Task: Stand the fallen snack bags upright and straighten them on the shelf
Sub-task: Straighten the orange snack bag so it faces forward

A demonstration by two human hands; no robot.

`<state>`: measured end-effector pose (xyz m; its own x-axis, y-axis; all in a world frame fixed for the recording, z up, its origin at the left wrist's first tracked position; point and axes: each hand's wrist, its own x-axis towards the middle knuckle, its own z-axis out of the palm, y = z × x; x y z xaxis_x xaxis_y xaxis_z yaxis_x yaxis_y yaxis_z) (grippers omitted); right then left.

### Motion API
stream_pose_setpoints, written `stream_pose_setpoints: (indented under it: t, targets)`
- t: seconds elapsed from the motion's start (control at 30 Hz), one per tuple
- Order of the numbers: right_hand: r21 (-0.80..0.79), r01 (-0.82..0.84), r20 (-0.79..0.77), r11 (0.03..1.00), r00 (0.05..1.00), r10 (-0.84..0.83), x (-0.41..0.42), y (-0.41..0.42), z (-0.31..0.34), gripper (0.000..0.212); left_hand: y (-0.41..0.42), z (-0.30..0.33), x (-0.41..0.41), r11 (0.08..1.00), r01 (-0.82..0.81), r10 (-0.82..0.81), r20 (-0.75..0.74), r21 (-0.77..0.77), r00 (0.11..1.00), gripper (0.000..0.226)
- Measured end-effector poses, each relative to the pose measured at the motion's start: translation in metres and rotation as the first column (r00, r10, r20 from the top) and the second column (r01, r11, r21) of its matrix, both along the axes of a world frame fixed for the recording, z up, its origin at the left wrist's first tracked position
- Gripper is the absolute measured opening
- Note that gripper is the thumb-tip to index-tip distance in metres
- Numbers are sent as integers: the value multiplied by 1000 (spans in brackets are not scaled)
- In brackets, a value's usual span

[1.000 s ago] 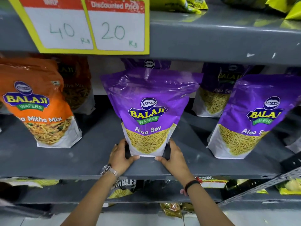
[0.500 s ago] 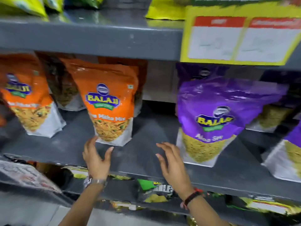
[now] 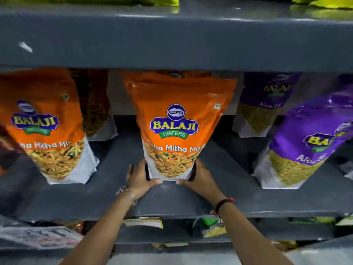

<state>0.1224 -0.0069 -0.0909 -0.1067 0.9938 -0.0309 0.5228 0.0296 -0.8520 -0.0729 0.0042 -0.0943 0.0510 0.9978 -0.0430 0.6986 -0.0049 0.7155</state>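
A dark grey shelf [image 3: 238, 196] spanned the middle of the frame, with the underside of another grey shelf [image 3: 172, 41] filling the upper part. On the middle shelf, at the centre of the frame, an orange Balaji Mitha Mix bag [image 3: 177, 119] stood upright, its label facing the camera. At the left of the frame a second orange bag [image 3: 45, 127] stood tilted, its base angled toward the centre, and at the right edge a purple Aloo Sev bag [image 3: 301, 150] leaned the opposite way. Behind it, further back on the shelf, another purple bag [image 3: 259, 108] stood upright. Both hands clasped the base of the centre bag: the left hand [image 3: 138, 178] pressed against its lower left side, thumb along the bottom front edge, and the right hand [image 3: 200, 176] gripped the lower right side likewise. A metal bracelet [image 3: 124, 192] circled the left wrist, a dark band [image 3: 222, 203] the right.
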Motion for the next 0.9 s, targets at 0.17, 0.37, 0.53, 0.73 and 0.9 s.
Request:
stream_pose_setpoints:
  t: [0.17,0.37,0.53,0.73,0.9]
  targets:
    - [29,32,-24,999,999,-31,0,-14,2,78,-10,-5,-4,999,37,-37,-16,3,999,95]
    - [19,38,44,999,998,-39,7,-35,-7,78,-31,-14,-5,997,49,-46,-50,55,998,88]
    - [69,71,124,995,989,-79,5,-42,-5,79,-32,-18,-7,998,48,-46,-28,45,999,89]
    - [65,77,136,995,987,-86,5,-41,-6,78,-33,-15,-3,997,25,-19,-92,69,996,78]
    - [61,119,-13,991,993,-119,11,-47,-7,99,-39,-12,0,999,33,-33,-8,33,999,84]
